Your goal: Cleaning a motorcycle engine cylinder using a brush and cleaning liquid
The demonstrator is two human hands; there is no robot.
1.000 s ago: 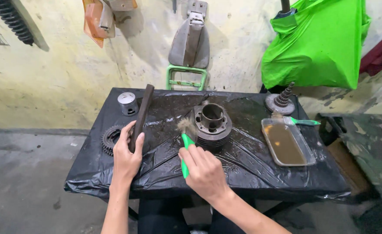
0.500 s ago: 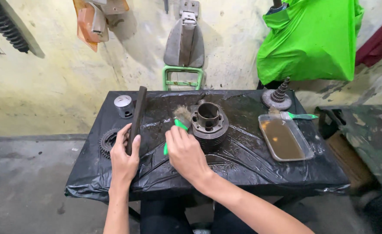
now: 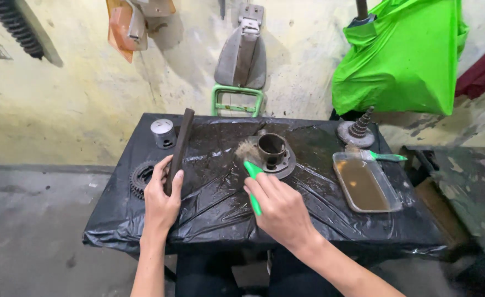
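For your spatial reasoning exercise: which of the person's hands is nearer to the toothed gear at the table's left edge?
Left. The left hand grips the long dark bar right beside the gear; the right hand holds the green brush farther right.

- The scene is evenly and fairly brightly lit by soft, diffuse light; no lamp or window shows.
- The pale wall (image 3: 77,104) is bright but not blown out, with faint soft shadows beside the things hanging on it.
- The black plastic sheet (image 3: 220,203) over the bench throws back streaky white glare along its creases and wet patches.
- The green cloth (image 3: 402,60) reads very saturated, almost glowing.
- Shadow beneath the bench is deep and swallows detail.
- The left hand (image 3: 161,201) and right hand (image 3: 280,212) are sharp, with only slight softness at the fingertips.
- Wide-angle stretch shows at the frame edges; the floor at lower left looks smeared.
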